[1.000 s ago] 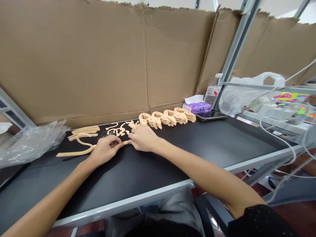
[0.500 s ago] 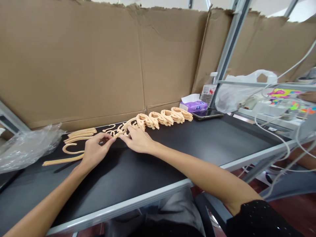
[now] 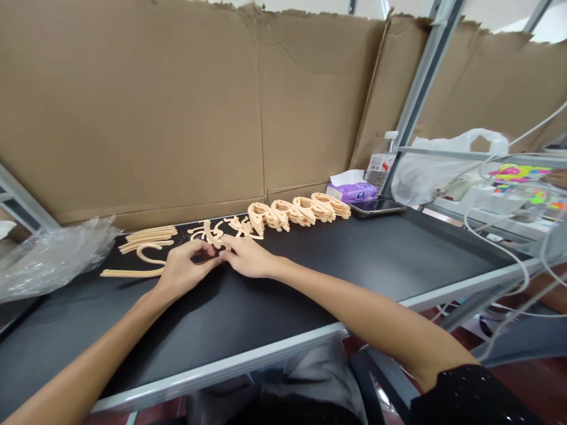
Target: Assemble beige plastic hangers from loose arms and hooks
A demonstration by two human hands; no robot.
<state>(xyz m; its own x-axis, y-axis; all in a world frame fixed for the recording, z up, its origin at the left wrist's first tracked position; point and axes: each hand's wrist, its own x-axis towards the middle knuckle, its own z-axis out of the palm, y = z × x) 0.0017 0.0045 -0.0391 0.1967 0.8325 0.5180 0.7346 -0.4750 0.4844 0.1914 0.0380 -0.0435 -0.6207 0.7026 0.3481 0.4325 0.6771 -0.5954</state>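
Observation:
Both my hands meet over the black table (image 3: 310, 277). My left hand (image 3: 183, 268) and my right hand (image 3: 248, 257) pinch a thin beige hanger-shaped piece (image 3: 133, 271) where their fingertips come together; its long bar runs out to the left on the table. Small beige hooks and curved parts (image 3: 212, 231) lie loose just behind the fingers. Further right a row of stacked beige looped pieces (image 3: 301, 211) lines the back edge. A small stack of straight beige bars (image 3: 150, 235) lies at the back left.
Crumpled clear plastic (image 3: 48, 257) lies at the left end. A purple tissue pack (image 3: 354, 190), a phone (image 3: 378, 206) and a water bottle (image 3: 383, 159) stand at the back right. Cardboard sheets wall the back. White cables (image 3: 496, 242) hang beyond the table's right edge.
Half a second ago my hands had a curved piece raised towards the loose hooks; now both hands are down near the table with fingertips pinched together. The view shifted a little.

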